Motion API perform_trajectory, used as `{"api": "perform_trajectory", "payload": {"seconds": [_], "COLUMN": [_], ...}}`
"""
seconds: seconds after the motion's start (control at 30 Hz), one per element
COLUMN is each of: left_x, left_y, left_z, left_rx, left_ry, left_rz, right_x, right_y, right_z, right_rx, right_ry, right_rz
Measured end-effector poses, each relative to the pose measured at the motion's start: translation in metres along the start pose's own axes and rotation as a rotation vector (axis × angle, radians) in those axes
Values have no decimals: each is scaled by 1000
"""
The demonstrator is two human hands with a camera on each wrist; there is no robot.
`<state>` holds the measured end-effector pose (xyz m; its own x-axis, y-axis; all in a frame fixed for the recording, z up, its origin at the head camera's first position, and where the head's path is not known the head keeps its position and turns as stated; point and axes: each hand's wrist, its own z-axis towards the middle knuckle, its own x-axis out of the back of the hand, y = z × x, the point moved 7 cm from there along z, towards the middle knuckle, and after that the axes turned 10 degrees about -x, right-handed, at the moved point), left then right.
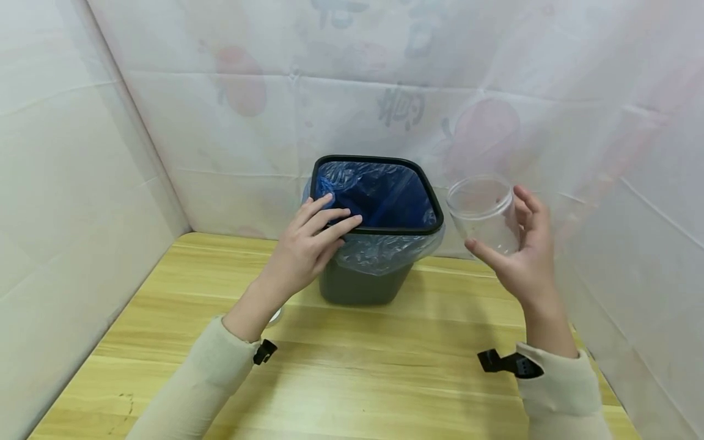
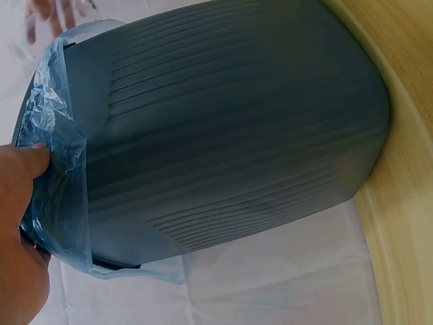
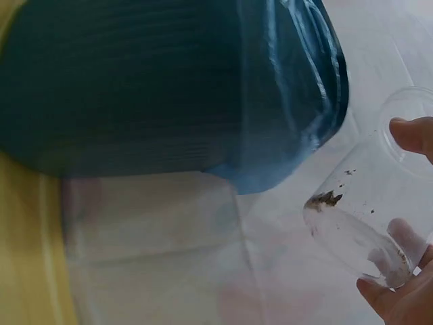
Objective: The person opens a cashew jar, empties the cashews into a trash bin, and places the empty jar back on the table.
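A grey trash bin stands on the table, lined with a translucent blue plastic bag folded over its black rim. My left hand holds the bin at its near left rim, fingers reaching over the opening. In the left wrist view, the thumb presses the bag from outside. To the right of the bin, my right hand grips a clear jar, raised above the table and apart from the rim. Dark bits cling near the jar's bottom in the right wrist view.
A small white round object lies on the wooden table, mostly hidden behind my left wrist. Pale printed fabric hangs close behind the bin and along both sides.
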<state>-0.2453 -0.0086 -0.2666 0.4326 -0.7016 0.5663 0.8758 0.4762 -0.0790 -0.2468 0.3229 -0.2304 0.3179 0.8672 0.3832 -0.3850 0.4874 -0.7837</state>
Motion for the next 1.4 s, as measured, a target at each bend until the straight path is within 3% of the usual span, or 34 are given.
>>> {"api": "perform_trajectory", "payload": {"seconds": [0.23, 0.43, 1.03, 1.4], "left_x": [0, -1, -2, -2], "left_y": [-1, -1, -3, -3], "left_z": [0, -1, -3, -3], "left_rx": [2, 8, 8, 3], "left_ry": [6, -5, 0, 7], "left_rz": [0, 0, -5, -4], "right_x": [-5, -15, -47, -56], "right_y": [28, 53, 116, 146], "right_z": [-28, -50, -105, -120], "right_rx": [-25, -136, -326, -424], "right_ry": [-17, -36, -104, -253], "right_rz": [156, 233, 150, 17]}}
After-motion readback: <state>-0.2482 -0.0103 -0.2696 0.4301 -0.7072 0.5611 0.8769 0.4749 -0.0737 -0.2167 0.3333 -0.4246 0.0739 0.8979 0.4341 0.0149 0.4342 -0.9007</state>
